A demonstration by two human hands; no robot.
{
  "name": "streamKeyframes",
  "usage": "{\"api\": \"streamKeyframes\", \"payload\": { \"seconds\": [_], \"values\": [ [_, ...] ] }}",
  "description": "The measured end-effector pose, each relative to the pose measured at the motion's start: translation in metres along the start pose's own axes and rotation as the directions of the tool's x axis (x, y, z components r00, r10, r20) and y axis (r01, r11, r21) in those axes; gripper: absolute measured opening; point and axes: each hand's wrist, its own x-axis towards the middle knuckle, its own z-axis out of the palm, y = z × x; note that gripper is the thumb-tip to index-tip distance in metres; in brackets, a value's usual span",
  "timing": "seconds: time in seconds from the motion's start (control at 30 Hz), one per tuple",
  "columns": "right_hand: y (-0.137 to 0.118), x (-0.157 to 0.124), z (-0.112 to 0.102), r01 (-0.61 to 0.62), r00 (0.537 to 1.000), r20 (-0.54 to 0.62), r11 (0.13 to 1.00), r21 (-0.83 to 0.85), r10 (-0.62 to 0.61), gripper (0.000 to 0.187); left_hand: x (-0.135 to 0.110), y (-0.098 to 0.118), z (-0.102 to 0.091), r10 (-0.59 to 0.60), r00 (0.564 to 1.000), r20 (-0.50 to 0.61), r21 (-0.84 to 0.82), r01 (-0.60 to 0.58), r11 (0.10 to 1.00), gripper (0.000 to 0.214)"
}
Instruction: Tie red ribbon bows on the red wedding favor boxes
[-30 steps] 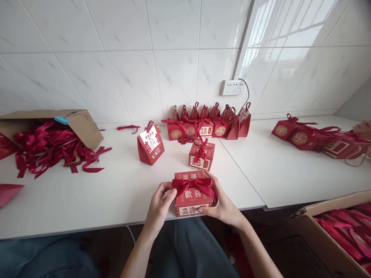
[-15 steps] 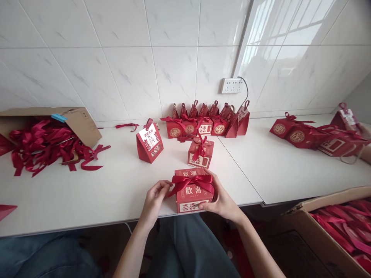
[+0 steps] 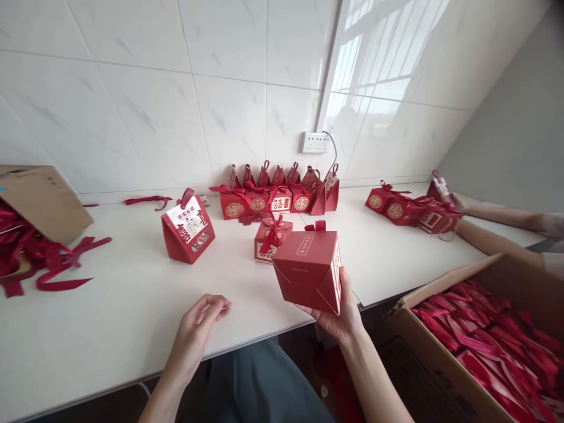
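My right hand [image 3: 339, 311] grips a red gift box [image 3: 304, 270] above the table's front edge. The box is tipped so that its plain side and folded bottom face me; a little of its ribbon bow shows behind the top. My left hand [image 3: 202, 323] hovers at the table edge, apart from the box, thumb and fingers drawn together; whether anything is between them is hidden. Just behind the held box stands a small red box with a ribbon bow [image 3: 268, 235]. Farther left is a tent-shaped red box [image 3: 189, 226] with a white printed front.
Several red boxes [image 3: 268, 202] are lined up by the wall below a socket strip [image 3: 316, 143]. A carton [image 3: 66, 205] spills red ribbons at left; another carton [image 3: 440, 358] full of ribboned red pieces is at right. Another person's arms [image 3: 502, 220] reach toward more boxes [image 3: 399, 208].
My right hand has lifted the box off the table and turned its underside toward me. My left hand has left the ribbon bow and moved left. The view has swung to the right.
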Motion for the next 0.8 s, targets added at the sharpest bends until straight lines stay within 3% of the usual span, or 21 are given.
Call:
{"api": "streamKeyframes", "payload": {
  "seconds": [0.13, 0.23, 0.3, 0.37, 0.43, 0.5, 0.67, 0.8],
  "values": [
    [-0.009, -0.002, 0.000, -0.006, 1.000, 0.025, 1.000, 0.006, 0.006, 0.059, 0.004, -0.005, -0.003, -0.014, 1.000, 0.003, 0.059, 0.014, 0.998, 0.044],
    [-0.006, -0.001, -0.006, 0.233, 0.970, -0.006, 0.941, -0.246, -0.242, 0.059, 0.006, -0.008, -0.004, -0.008, 1.000, 0.004, 0.101, 0.008, 0.995, 0.046],
    [-0.006, -0.001, -0.011, 0.433, 0.884, 0.081, 0.740, -0.516, -0.460, 0.062, 0.007, -0.009, -0.005, 0.002, 1.000, 0.006, 0.122, -0.003, 0.993, 0.047],
    [-0.008, -0.002, -0.015, 0.552, 0.766, 0.241, 0.418, -0.721, -0.596, 0.071, 0.007, -0.010, -0.006, 0.011, 1.000, 0.012, 0.137, -0.013, 0.991, 0.047],
    [-0.012, -0.003, -0.019, 0.583, 0.671, 0.383, 0.132, -0.802, -0.635, 0.076, 0.007, -0.010, -0.007, 0.016, 1.000, 0.024, 0.147, -0.019, 0.989, 0.047],
    [-0.015, -0.003, -0.022, 0.572, 0.640, 0.459, -0.017, -0.820, -0.617, 0.077, 0.007, -0.012, -0.008, 0.014, 0.999, 0.035, 0.159, -0.019, 0.987, 0.046],
    [-0.020, -0.003, -0.032, 0.548, 0.684, 0.488, -0.061, -0.834, -0.542, 0.076, 0.007, -0.016, -0.011, -0.015, 0.999, 0.032, 0.197, 0.009, 0.980, 0.046],
    [-0.021, -0.003, -0.040, 0.510, 0.725, 0.437, -0.012, -0.860, -0.532, 0.073, 0.007, -0.017, -0.012, -0.025, 0.999, 0.036, 0.217, 0.016, 0.976, 0.047]
  ]
}}
